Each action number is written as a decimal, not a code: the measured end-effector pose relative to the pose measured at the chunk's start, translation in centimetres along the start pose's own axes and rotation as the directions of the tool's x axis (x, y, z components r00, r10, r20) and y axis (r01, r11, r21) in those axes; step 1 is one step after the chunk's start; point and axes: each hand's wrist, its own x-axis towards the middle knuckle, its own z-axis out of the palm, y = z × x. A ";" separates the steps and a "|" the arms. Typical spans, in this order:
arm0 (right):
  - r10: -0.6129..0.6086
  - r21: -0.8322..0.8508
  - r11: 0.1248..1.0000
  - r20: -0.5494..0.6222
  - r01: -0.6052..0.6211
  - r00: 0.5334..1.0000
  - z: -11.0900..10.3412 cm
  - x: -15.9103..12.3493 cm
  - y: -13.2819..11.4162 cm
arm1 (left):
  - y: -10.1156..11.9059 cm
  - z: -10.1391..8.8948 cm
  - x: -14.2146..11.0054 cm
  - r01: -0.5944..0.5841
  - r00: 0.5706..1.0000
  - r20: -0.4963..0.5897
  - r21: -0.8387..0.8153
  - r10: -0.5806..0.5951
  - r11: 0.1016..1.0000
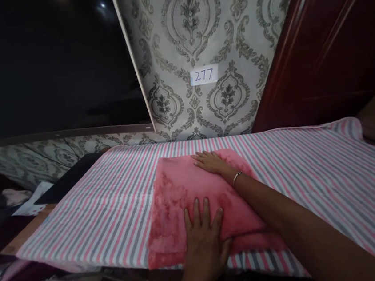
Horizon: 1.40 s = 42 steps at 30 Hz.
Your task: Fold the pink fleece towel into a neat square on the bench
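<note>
A folded pink cloth (pixel 171 196) with darker red patches lies on a pink, grey and white striped cloth (pixel 104 212). My left hand (pixel 204 235) rests palm down on the near part of the pink cloth, fingers spread. Farther off, my right hand (pixel 209 161) lies flat near the cloth's far edge, also with fingers apart; a thin bracelet (pixel 236 178) circles that wrist. Neither hand grips anything. My right forearm crosses over the cloth's right side and hides part of it.
Behind the striped cloth rises a patterned wall with a white paper label (pixel 204 74) reading 277. A large dark screen (pixel 48 65) is at the left, a dark red glossy panel (pixel 326 54) at the right. Other fabrics lie at lower left.
</note>
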 end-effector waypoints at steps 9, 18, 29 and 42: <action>-0.019 0.023 1.000 -0.026 0.020 0.999 -2.8 -3.4 -1.8 | -0.5 0.0 0.2 0.003 1.000 -0.031 0.021 -0.002 1.000; -0.144 -0.043 0.989 -0.062 0.142 0.988 -2.6 -12.8 2.2 | 4.0 -1.0 2.7 -0.124 0.990 0.056 -0.136 0.133 0.983; 0.043 0.099 0.994 -0.006 -0.042 0.999 -0.9 -8.4 6.4 | 6.3 2.2 1.3 -0.197 0.979 0.023 -0.105 0.200 0.975; 0.155 0.246 0.961 -0.091 -0.128 0.984 -0.6 -7.6 9.2 | 6.7 1.6 1.7 -0.175 0.984 0.021 -0.117 0.179 0.978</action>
